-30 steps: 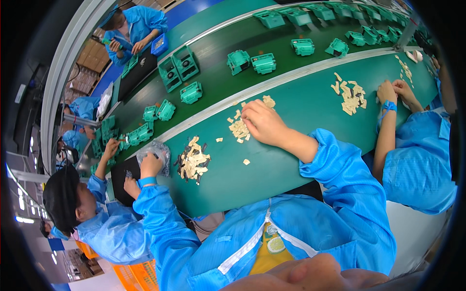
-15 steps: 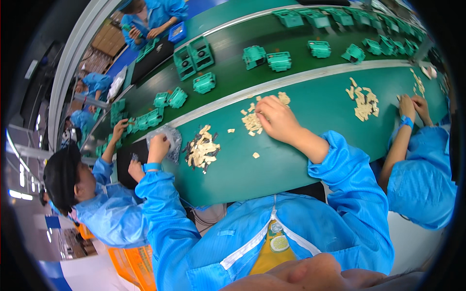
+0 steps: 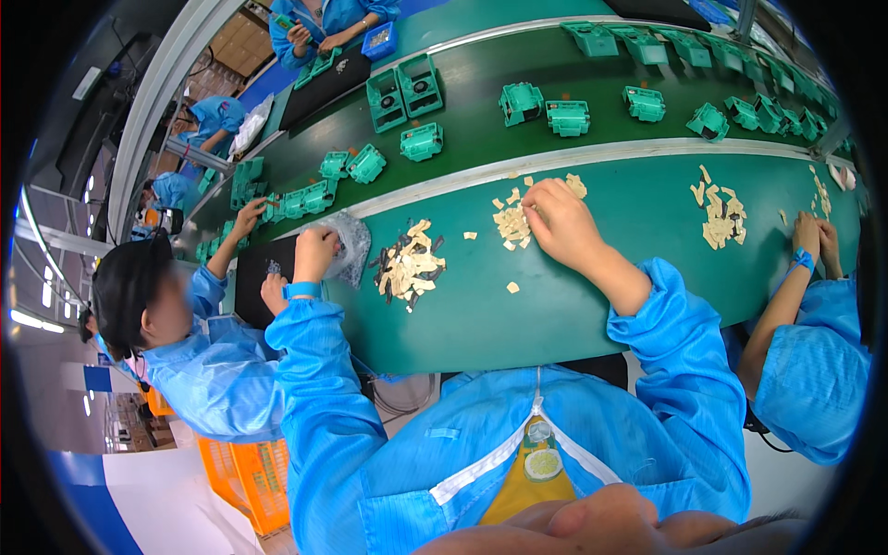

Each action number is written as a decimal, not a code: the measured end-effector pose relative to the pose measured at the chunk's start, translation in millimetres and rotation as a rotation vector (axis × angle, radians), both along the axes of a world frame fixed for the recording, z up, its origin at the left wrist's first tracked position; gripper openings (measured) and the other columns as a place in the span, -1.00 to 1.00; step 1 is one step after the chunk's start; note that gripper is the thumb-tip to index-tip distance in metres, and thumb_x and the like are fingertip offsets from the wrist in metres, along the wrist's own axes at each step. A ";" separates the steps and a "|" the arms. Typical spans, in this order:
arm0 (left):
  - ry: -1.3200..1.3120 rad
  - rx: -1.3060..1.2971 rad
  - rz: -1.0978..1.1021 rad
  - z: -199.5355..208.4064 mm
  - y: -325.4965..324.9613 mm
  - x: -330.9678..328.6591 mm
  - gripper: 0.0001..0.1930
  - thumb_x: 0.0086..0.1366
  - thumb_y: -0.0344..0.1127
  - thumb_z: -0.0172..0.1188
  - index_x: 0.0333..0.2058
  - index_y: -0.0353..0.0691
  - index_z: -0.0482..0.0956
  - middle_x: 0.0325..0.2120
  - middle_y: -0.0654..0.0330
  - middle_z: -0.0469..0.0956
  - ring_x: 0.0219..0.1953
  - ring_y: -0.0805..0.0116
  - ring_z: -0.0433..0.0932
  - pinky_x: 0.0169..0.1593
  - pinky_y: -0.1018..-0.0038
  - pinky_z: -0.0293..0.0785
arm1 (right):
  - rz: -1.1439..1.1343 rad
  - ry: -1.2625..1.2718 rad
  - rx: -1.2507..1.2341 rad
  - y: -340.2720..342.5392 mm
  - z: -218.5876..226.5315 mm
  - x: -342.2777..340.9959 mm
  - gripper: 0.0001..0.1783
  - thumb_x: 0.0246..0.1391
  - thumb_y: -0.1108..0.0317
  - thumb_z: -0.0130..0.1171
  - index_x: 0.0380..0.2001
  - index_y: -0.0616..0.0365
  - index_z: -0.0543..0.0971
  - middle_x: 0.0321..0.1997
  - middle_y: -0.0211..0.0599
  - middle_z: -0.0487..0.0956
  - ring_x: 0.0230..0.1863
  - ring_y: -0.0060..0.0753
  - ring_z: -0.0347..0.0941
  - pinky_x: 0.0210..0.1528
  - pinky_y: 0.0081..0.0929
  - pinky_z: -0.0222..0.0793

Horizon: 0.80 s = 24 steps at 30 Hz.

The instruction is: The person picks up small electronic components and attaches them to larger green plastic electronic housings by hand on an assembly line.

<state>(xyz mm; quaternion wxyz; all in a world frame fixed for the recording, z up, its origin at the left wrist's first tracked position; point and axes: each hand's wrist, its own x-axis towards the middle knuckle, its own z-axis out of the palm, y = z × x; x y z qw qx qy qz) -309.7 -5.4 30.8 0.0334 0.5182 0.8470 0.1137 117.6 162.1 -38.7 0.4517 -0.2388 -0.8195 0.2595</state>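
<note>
On the smooth green worktop (image 3: 555, 319), a mixed pile of cream and black flat pieces (image 3: 409, 270) lies between the 2 hands: the left hand (image 3: 315, 253), loosely fisted, beside a crinkled clear plastic bag (image 3: 353, 255), and the right hand (image 3: 561, 222), fingers curled narrow, at a smaller pile of cream flat pieces (image 3: 510, 225). I cannot tell whether either hand grips anything. Beyond, blocky green plastic housings (image 3: 568, 117) stand on a dark green belt (image 3: 476, 141).

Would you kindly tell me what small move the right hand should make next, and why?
The right hand might pick from the cream pile, since its curled fingers are at that pile's edge; whether they hold anything is hidden.
</note>
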 end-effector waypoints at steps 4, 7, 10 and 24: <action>-0.124 0.146 0.084 -3.0 -0.6 -2.2 -0.80 0.25 -0.38 0.18 -0.29 -0.39 0.69 -0.54 0.07 0.68 -0.48 0.33 0.67 -0.35 0.45 0.54 | 0.002 -0.016 -0.041 3.0 -3.7 -1.9 -0.97 0.06 0.52 0.17 -0.40 0.23 0.52 -0.27 -0.22 0.53 -0.15 -0.08 0.46 -0.15 -0.21 0.43; -0.439 0.382 0.210 -4.8 -11.0 -8.0 -0.78 0.32 -0.41 0.17 -0.17 -0.44 0.66 -0.41 0.08 0.69 -0.41 0.37 0.66 -0.29 0.52 0.56 | 0.006 -0.032 -0.038 2.2 -5.0 -3.2 -0.97 0.07 0.51 0.16 -0.40 0.22 0.52 -0.27 -0.22 0.53 -0.16 -0.08 0.46 -0.15 -0.21 0.43; -0.878 0.666 0.283 -4.7 -24.7 -2.3 -0.73 0.36 -0.45 0.17 -0.03 -0.52 0.57 -0.25 0.07 0.65 -0.28 0.40 0.64 -0.19 0.62 0.56 | -0.002 -0.021 -0.050 2.7 -4.2 -2.9 -0.97 0.07 0.52 0.17 -0.40 0.22 0.52 -0.27 -0.22 0.53 -0.16 -0.08 0.46 -0.14 -0.21 0.42; -2.623 0.293 0.226 -32.6 68.4 247.3 -0.81 0.45 -0.27 -0.04 -0.32 -0.24 0.42 -0.48 0.29 0.29 -0.52 0.51 0.23 -0.50 0.60 0.20 | -0.228 -0.011 -0.176 39.7 -25.3 18.6 -0.85 0.02 0.48 0.26 -0.30 0.25 0.56 -0.22 -0.15 0.56 -0.10 0.01 0.47 -0.03 -0.20 0.40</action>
